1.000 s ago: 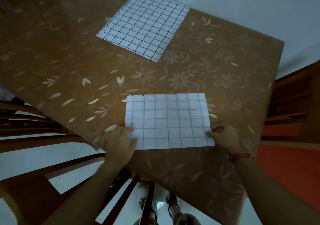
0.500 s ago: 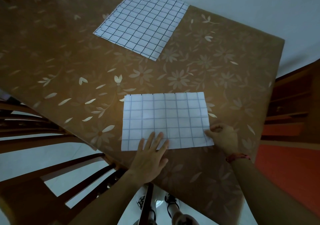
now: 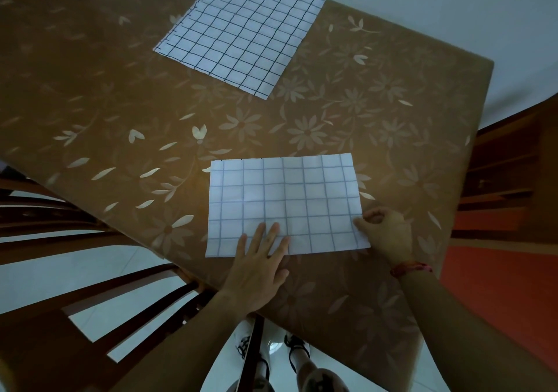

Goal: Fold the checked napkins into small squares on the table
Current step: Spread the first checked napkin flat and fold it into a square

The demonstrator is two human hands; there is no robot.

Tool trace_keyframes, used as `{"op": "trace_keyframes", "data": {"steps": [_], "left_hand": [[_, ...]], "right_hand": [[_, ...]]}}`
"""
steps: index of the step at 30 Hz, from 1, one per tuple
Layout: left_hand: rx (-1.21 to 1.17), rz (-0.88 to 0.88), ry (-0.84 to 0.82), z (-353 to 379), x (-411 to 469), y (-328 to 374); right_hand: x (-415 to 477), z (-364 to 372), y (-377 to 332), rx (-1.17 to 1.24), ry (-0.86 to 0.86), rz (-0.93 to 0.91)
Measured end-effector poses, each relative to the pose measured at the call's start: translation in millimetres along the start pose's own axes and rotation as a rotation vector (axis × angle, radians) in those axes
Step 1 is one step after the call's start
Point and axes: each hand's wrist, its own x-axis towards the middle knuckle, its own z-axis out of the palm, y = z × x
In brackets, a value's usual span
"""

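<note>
A white checked napkin folded in half (image 3: 283, 198) lies near the front edge of the brown flowered table (image 3: 120, 95). My left hand (image 3: 259, 261) lies flat with straight fingers pressing on the napkin's near edge, left of its middle. My right hand (image 3: 386, 231) pinches the napkin's near right corner between thumb and fingers. A second checked napkin (image 3: 241, 29), unfolded with darker lines, lies flat at the far side of the table.
Wooden chair backs (image 3: 75, 240) stand at the table's left and near side. A wooden shelf unit (image 3: 507, 174) and red floor are to the right. A white wall runs behind the table's far edge. My feet show below the table edge.
My left hand let go of the napkin's near left corner, slid right and flattened on the near edge. The right hand kept its pinch on the right corner.
</note>
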Motion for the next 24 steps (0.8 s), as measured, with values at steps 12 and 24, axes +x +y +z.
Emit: {"op": "trace_keyframes", "data": {"steps": [12,24], "left_hand": [[0.004,0.014,0.015,3,-2,0],[-0.022,0.027,0.005,6,-26,-3]], "right_hand": [[-94,78,-10,-0.64,-0.118,-0.904],[-98,87,-2,-0.774,-0.248,-0.852]]}}
